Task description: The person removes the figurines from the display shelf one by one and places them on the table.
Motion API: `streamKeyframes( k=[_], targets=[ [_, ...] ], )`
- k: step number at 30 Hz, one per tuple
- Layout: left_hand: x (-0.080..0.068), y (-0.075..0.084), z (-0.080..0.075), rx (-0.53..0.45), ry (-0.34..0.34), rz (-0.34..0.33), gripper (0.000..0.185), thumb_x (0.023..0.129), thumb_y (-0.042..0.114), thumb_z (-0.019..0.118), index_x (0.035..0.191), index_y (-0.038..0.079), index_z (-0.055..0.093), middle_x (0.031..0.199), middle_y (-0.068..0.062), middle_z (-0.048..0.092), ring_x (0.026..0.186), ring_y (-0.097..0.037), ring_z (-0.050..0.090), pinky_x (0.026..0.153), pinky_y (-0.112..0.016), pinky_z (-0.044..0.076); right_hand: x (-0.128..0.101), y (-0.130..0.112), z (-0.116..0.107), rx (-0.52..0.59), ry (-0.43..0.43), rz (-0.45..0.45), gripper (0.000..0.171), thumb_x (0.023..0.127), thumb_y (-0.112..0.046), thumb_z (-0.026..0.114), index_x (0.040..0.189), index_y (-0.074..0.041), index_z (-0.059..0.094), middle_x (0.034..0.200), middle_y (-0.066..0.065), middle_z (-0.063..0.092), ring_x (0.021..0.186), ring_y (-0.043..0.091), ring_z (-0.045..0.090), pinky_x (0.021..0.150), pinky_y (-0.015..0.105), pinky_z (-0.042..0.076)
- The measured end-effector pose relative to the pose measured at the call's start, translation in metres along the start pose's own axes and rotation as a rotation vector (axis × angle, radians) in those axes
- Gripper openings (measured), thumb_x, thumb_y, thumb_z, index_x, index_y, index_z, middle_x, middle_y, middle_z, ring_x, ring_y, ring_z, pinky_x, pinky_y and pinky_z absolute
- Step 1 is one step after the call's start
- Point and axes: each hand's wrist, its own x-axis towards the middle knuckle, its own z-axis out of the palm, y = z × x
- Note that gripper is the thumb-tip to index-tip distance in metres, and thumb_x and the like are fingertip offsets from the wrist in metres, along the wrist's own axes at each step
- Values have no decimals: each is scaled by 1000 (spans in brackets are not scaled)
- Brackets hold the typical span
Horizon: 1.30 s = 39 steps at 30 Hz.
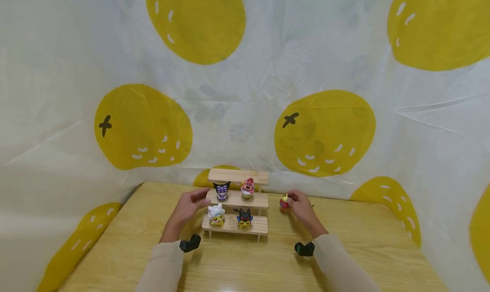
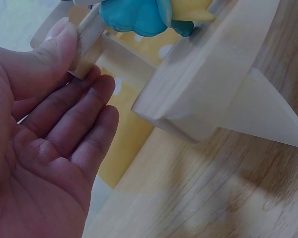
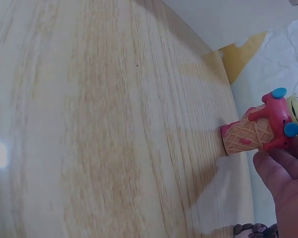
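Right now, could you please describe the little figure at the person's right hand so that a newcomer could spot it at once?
Find the three-step wooden shelf at the back of the wooden table. Just to its right, the right hand holds a small red figure with a waffle-cone base. Unlike the four figures on the steps, it stands off the shelf on the tabletop.

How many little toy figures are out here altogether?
5. On the wooden shelf: purple figure and pink figure on the middle step, white figure and black figure on the bottom. The right hand holds the red figure beside it.

Stepped shelf [image 1: 237, 200] mid-table [image 1: 126, 241] w/ four figurines [image 1: 229, 205] on it; fifth figurine [image 1: 284, 202] just right.
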Motion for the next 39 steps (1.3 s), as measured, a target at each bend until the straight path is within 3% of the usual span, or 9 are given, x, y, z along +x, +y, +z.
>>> streamKeyframes(
  k=[4,8,10,12,16,19,30,39],
  targets=[
    [0,-1,1,1,-6,8,49,101,10,67,147,-4,56,147,-29,58,132,-40,63,108,-47,56,-2,0,-3,-26,5,-5,28,107,-6,51,130,7,62,128,26,66,116,33,62,94,36,54],
    [4,3,-1,6,-13,14,48,102,10,66,148,-3,56,149,-28,57,134,-41,61,109,-48,55,-3,-15,-13,-82,104,-122,29,106,-8,57,131,5,66,132,26,68,126,42,63,108,54,54],
    [8,5,-3,11,-17,24,48,103,11,66,148,-2,56,150,-28,56,136,-42,59,110,-48,54,-2,-29,-19,-98,170,-206,27,104,-8,62,128,4,69,130,25,70,126,43,65,108,56,54],
    [11,7,-4,10,-12,27,48,103,11,66,148,-2,56,150,-28,56,137,-42,58,111,-49,54,-1,-44,-24,-85,209,-266,26,102,-8,66,125,2,73,128,24,72,123,42,68,105,50,58],
    [10,6,-4,10,-9,26,49,102,10,67,147,-4,56,148,-29,58,136,-43,59,110,-50,54,-4,-69,-25,-3,160,-288,24,100,-9,70,122,-1,76,125,25,74,113,34,73,89,21,61],
    [6,3,-3,8,5,9,48,101,9,67,146,-4,57,147,-28,59,133,-41,62,109,-48,55,-9,-78,-17,48,77,-275,25,100,-9,70,122,1,75,126,26,73,111,30,75,83,11,57],
    [0,-2,1,-11,15,3,47,101,10,68,146,-1,58,149,-27,58,137,-42,58,111,-51,53,-20,-107,9,127,-31,-263,30,96,-3,72,125,5,73,127,24,73,121,39,70,97,36,62],
    [4,-5,2,20,18,0,47,101,9,68,146,-1,58,147,-24,61,130,-37,65,109,-47,55,-19,-125,35,136,-65,-271,32,95,-4,74,127,2,73,128,22,73,123,38,70,101,43,61]
  ],
)
